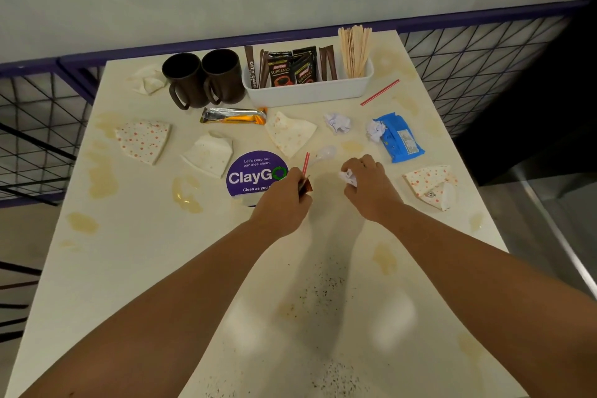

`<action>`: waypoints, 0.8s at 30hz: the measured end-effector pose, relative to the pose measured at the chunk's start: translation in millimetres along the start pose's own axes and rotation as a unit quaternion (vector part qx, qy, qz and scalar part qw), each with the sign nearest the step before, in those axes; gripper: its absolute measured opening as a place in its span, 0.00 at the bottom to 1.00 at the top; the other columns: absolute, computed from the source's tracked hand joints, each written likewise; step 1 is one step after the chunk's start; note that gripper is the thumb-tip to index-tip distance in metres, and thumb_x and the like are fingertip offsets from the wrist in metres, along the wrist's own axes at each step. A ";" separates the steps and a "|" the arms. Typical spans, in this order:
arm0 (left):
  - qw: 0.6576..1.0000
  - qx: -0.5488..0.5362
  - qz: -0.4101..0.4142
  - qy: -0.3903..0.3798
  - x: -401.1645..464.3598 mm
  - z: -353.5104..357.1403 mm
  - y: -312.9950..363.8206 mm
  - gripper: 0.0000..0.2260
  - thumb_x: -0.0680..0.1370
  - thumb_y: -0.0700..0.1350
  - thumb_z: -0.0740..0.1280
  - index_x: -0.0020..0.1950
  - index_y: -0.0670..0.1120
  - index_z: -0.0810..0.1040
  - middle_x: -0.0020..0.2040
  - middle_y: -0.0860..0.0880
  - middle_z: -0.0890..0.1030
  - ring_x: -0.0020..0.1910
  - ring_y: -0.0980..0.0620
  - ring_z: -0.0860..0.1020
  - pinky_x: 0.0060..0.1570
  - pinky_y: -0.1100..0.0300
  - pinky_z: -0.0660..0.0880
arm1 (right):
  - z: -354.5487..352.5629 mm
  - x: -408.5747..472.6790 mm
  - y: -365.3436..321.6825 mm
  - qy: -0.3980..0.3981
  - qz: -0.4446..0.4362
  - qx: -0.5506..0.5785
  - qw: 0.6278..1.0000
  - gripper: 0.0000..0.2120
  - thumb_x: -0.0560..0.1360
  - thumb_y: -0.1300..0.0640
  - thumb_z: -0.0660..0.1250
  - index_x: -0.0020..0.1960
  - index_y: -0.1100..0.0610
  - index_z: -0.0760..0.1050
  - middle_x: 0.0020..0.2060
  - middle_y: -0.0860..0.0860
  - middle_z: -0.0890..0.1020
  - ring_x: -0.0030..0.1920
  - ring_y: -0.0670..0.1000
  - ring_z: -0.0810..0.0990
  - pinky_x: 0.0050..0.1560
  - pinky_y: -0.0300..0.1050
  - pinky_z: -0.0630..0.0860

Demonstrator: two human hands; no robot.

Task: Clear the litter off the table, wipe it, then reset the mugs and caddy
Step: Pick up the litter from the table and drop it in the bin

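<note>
My left hand (286, 200) pinches a red striped straw (306, 162) together with a small brown sachet (307, 187) at the table's middle. My right hand (371, 186) grips a crumpled white paper ball (347, 177). A clear plastic spoon (324, 153) lies just beyond both hands. Two dark brown mugs (202, 76) stand at the back beside a white caddy (310, 90) of coffee sachets and wooden stirrers. Flattened dotted paper cups (143, 140) lie scattered, as do a blue wrapper (399, 137), an orange-silver wrapper (234, 116), paper balls (337, 122) and another straw (380, 92).
The cream table (145, 268) carries brown spill stains and dark specks near its front. A purple ClayGo sticker (250, 174) sits at its middle. Wire-mesh railing (468, 61) with a purple rail runs behind and along both sides. A drop lies past the right edge.
</note>
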State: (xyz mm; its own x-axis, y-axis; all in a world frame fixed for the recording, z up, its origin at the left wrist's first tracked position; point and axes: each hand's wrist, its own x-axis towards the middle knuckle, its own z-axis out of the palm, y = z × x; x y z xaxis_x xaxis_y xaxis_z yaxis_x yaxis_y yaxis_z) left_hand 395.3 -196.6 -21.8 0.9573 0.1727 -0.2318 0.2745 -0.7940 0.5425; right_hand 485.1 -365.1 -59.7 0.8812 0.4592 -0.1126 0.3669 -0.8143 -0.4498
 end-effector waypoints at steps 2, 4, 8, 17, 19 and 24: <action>1.000 0.001 0.004 -0.004 -3.6 -0.8 -0.4 0.09 0.80 0.46 0.63 0.58 0.45 0.68 0.47 0.49 0.77 0.42 0.50 0.78 0.42 0.60 0.77 | -2.6 -8.1 -5.2 0.019 -0.006 0.053 0.998 0.14 0.73 0.63 0.64 0.59 0.56 0.72 0.53 0.55 0.70 0.50 0.56 0.70 0.47 0.47 0.72; 1.000 0.001 0.008 -0.007 -10.0 -0.6 0.2 0.09 0.80 0.46 0.63 0.58 0.45 0.68 0.46 0.50 0.75 0.41 0.51 0.77 0.40 0.62 0.75 | -4.2 -21.6 -12.5 0.049 -0.015 0.092 0.994 0.15 0.72 0.63 0.65 0.57 0.55 0.73 0.51 0.53 0.71 0.49 0.56 0.71 0.47 0.48 0.73; 0.998 -0.021 0.063 0.003 -31.3 0.2 2.6 0.07 0.79 0.44 0.63 0.50 0.45 0.65 0.36 0.51 0.72 0.33 0.54 0.72 0.31 0.64 0.69 | -5.6 -60.5 -25.2 0.098 -0.035 0.123 0.987 0.16 0.71 0.64 0.66 0.58 0.54 0.73 0.50 0.51 0.72 0.49 0.55 0.73 0.48 0.46 0.73; 0.975 -0.082 0.187 -0.085 -123.3 18.4 10.0 0.05 0.78 0.41 0.61 0.49 0.45 0.65 0.34 0.51 0.72 0.32 0.49 0.72 0.32 0.57 0.67 | 8.8 -220.2 -51.1 0.177 0.051 0.121 0.975 0.17 0.72 0.63 0.66 0.60 0.54 0.74 0.52 0.51 0.72 0.52 0.53 0.73 0.51 0.46 0.72; 0.968 -0.089 0.211 -0.106 -149.3 29.5 18.0 0.06 0.78 0.41 0.61 0.50 0.45 0.64 0.35 0.51 0.72 0.32 0.49 0.72 0.32 0.56 0.67 | 13.7 -262.8 -52.4 0.189 0.095 0.128 0.969 0.17 0.72 0.63 0.66 0.60 0.53 0.73 0.53 0.50 0.72 0.53 0.52 0.73 0.51 0.46 0.73; 0.942 -0.104 0.272 -0.164 -213.7 75.9 51.2 0.10 0.78 0.41 0.61 0.56 0.47 0.62 0.34 0.51 0.72 0.29 0.50 0.72 0.31 0.54 0.68 | 25.1 -361.9 -38.7 0.219 0.177 0.097 0.955 0.18 0.72 0.61 0.68 0.61 0.53 0.74 0.53 0.48 0.72 0.51 0.44 0.70 0.48 0.33 0.66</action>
State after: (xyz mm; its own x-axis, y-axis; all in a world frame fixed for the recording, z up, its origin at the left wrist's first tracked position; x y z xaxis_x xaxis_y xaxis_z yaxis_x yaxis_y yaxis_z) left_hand 198.0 -318.4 -5.8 0.8916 -0.4435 -0.0913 -0.2052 -0.5755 0.7916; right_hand 144.6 -490.9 -23.8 0.9954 -0.0600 0.0748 -0.0016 -0.7907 -0.6122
